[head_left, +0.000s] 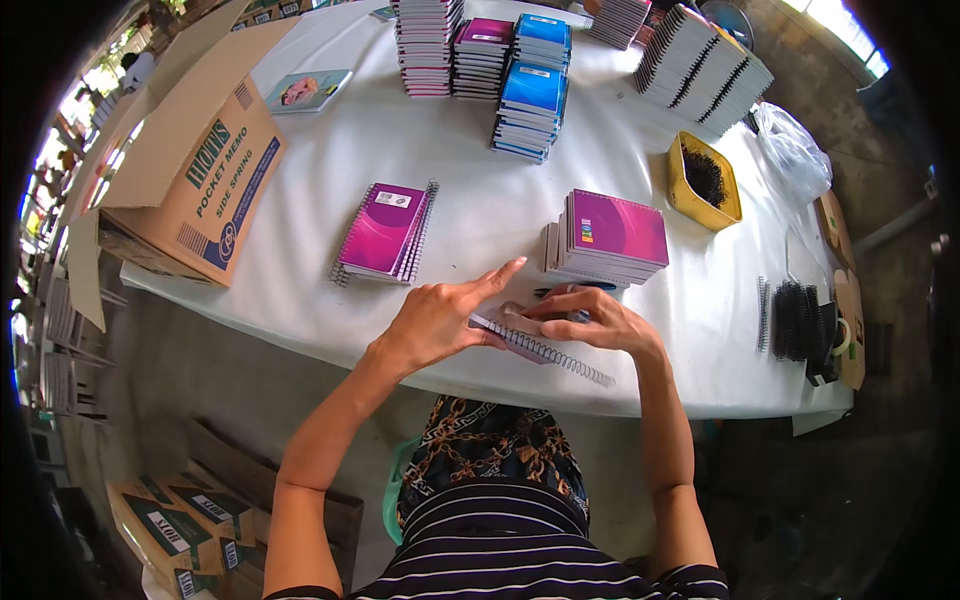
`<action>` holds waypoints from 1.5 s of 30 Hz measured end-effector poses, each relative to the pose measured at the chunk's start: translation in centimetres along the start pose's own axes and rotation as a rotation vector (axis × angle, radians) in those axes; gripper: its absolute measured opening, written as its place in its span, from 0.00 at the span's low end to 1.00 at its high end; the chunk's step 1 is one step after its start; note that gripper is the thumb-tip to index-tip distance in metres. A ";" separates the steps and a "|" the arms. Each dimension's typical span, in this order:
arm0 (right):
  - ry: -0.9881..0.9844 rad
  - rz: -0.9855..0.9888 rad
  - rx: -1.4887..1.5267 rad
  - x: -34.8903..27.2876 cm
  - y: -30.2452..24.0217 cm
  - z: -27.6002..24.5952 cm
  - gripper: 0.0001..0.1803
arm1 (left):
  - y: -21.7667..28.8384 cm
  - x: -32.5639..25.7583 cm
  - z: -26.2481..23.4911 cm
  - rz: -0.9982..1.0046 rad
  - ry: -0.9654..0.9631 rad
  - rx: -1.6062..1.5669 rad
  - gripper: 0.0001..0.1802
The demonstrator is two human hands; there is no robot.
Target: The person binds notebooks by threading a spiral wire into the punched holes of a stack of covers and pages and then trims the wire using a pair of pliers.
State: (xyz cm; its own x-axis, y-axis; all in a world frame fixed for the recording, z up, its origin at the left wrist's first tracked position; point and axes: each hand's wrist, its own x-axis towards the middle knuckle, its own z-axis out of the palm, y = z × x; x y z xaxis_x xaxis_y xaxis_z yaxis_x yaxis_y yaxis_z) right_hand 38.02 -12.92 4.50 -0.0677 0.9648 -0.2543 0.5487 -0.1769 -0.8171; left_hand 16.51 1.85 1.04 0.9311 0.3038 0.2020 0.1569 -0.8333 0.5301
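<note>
Near the table's front edge, a small notebook (pixel 527 349) is held tilted on its side. A wire coil (pixel 570 360) runs along its spine, with a loose length sticking out at the right end. My left hand (pixel 440 315) grips the notebook's left end, thumb along the spine and index finger stretched up and away. My right hand (pixel 598 318) is bent over the coil, its fingers closed near the left end; what they hold is mostly hidden. Just beyond it stands a stack of purple notebooks (pixel 618 228). Coil-bound purple notebooks (pixel 385 230) lie to the left.
Blue notebooks (pixel 532 88) and purple notebooks (pixel 425 45) are stacked at the back. A yellow tub (pixel 730 215) of black pieces stands at the right, near a plastic bag (pixel 793 150) and black coils (pixel 795 320). An open cardboard box (pixel 215 200) sits left.
</note>
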 end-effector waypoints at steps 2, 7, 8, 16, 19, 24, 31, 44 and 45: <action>0.105 -0.157 0.351 -0.3 1.8 0.8 0.27 | 0.0 0.0 -0.3 -0.089 -0.034 -0.094 0.60; 0.007 0.026 0.081 1.3 -0.4 0.6 0.28 | -1.3 -0.7 0.3 -0.135 0.029 -0.421 0.64; 0.090 -0.050 0.167 0.8 0.0 0.5 0.28 | -1.5 -0.7 0.5 -0.147 0.027 -0.461 0.63; 0.035 -0.327 0.434 1.5 1.3 0.3 0.25 | -2.0 -0.9 1.4 -0.114 0.088 -0.650 0.61; 0.019 -0.053 0.057 2.6 -1.2 0.8 0.31 | -1.7 -1.0 1.1 -0.125 0.070 -0.690 0.63; 0.174 -0.203 0.135 -2.2 -1.0 -0.5 0.25 | -4.3 -1.6 2.2 -0.091 -0.015 -0.839 0.45; 0.707 0.249 -0.793 -13.8 5.2 -2.4 0.23 | -2.8 -2.0 1.2 -0.206 -0.142 -0.927 0.32; 0.827 -0.072 -0.950 -1.7 5.9 7.3 0.23 | 0.0 -3.8 5.9 -0.056 0.415 0.455 0.34; 0.820 -0.045 -0.976 -2.0 5.8 7.5 0.22 | 0.2 -3.9 6.3 -0.081 0.419 0.455 0.34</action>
State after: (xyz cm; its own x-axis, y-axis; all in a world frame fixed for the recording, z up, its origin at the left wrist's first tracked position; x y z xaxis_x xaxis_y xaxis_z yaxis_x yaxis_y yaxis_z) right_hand 35.07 -17.31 -3.68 0.2389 0.8649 0.4414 0.9652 -0.2613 -0.0104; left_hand 14.95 -2.41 -4.87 0.7164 0.4525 0.5310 0.4317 -0.8854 0.1722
